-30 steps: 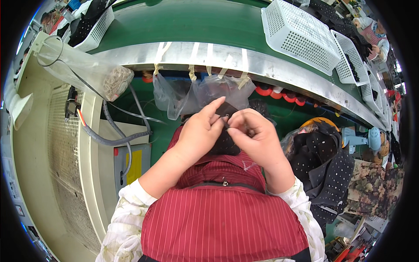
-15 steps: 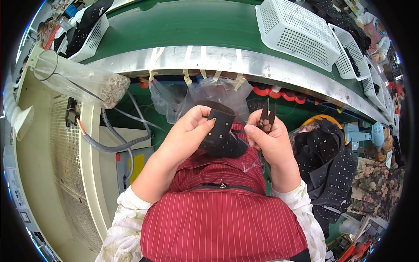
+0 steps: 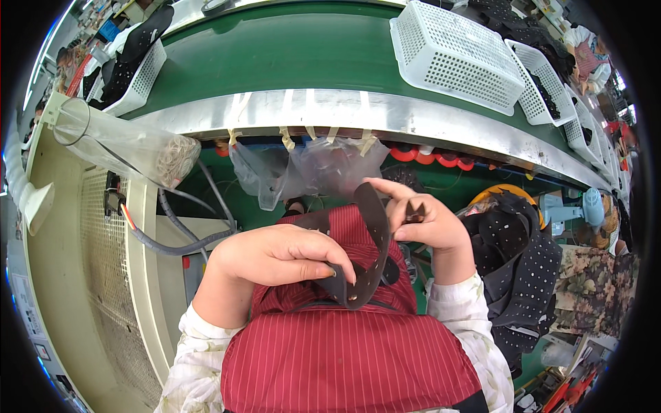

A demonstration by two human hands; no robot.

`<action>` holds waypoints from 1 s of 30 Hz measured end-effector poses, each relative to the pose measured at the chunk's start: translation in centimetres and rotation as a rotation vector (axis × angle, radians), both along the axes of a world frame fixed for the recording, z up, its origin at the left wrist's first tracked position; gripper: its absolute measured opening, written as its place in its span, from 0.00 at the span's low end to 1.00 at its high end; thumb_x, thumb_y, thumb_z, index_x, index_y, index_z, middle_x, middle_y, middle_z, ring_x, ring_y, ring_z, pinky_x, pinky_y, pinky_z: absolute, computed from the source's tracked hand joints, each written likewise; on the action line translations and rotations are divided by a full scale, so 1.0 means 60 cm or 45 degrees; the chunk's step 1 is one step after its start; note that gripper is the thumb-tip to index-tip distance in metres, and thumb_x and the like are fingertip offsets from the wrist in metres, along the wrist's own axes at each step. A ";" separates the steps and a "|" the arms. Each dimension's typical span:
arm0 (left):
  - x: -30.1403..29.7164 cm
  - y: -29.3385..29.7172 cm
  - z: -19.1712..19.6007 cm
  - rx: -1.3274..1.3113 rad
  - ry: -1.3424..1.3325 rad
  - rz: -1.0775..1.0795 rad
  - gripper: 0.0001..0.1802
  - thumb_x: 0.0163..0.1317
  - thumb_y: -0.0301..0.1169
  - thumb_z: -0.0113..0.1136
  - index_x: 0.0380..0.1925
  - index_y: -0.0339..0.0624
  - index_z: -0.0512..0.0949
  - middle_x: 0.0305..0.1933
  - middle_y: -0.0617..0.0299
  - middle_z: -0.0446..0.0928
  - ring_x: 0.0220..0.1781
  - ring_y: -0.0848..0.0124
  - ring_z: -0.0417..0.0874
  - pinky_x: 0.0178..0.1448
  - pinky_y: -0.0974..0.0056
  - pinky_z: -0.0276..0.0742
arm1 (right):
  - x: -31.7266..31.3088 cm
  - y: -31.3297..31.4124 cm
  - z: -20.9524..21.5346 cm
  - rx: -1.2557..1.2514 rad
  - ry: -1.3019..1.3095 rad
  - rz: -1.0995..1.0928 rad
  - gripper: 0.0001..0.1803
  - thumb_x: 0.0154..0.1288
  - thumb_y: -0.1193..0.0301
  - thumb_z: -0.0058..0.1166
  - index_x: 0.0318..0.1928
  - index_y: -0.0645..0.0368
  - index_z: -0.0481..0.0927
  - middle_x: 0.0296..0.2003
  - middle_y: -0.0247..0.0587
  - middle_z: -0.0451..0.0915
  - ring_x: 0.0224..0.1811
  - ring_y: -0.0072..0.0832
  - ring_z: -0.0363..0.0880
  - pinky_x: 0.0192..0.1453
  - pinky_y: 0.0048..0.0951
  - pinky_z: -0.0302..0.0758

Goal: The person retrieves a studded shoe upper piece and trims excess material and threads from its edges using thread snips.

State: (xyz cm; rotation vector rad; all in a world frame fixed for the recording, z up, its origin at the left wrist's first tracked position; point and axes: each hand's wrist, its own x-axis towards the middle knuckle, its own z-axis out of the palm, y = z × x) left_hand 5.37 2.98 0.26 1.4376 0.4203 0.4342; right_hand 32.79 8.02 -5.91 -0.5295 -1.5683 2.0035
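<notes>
A dark, curved strip of material with small metal studs (image 3: 375,237) hangs between my hands above my red striped apron (image 3: 351,358). My left hand (image 3: 286,258) is closed on its lower end, thumb and fingers pinching it. My right hand (image 3: 430,220) holds a small pair of dark snips (image 3: 415,213) in the curled fingers, their tips pointing up and foreshortened. The right index finger also reaches to the strip's upper end. Part of the strip's far side is hidden by its own curl.
Beyond the metal edge (image 3: 323,110) lies a green conveyor belt (image 3: 289,51). An upturned white basket (image 3: 458,58) stands on it. Clear plastic bags (image 3: 337,165) hang below the edge. Studded black pieces (image 3: 513,255) heap at the right; a grey cable (image 3: 172,241) loops at the left.
The dark piece has been turned and spread into a curved strip. My left hand has moved down and turned palm-down. The snips have tilted in my right hand, which now touches the strip.
</notes>
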 end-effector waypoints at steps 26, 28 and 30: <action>0.087 0.107 -0.019 -0.237 -0.566 -0.372 0.12 0.64 0.23 0.46 0.40 0.27 0.76 0.38 0.50 0.80 0.50 0.56 0.80 0.71 0.45 0.46 | 0.034 0.052 -0.010 -0.012 0.454 0.038 0.05 0.49 0.77 0.62 0.25 0.63 0.78 0.33 0.44 0.75 0.32 0.26 0.72 0.38 0.27 0.70; 0.074 0.105 -0.023 -0.516 -0.436 0.158 0.11 0.64 0.24 0.48 0.43 0.31 0.74 0.40 0.54 0.79 0.47 0.63 0.80 0.60 0.55 0.65 | 0.053 0.035 -0.005 -0.190 0.304 -0.529 0.03 0.49 0.79 0.60 0.23 0.63 0.78 0.29 0.43 0.75 0.27 0.24 0.73 0.30 0.23 0.69; 0.065 0.127 -0.039 -0.706 -0.482 0.559 0.12 0.64 0.24 0.48 0.46 0.34 0.73 0.43 0.57 0.78 0.45 0.69 0.80 0.51 0.65 0.76 | 0.065 0.045 -0.005 -0.416 0.238 -0.982 0.03 0.52 0.80 0.58 0.28 0.63 0.77 0.28 0.40 0.75 0.24 0.20 0.71 0.24 0.19 0.66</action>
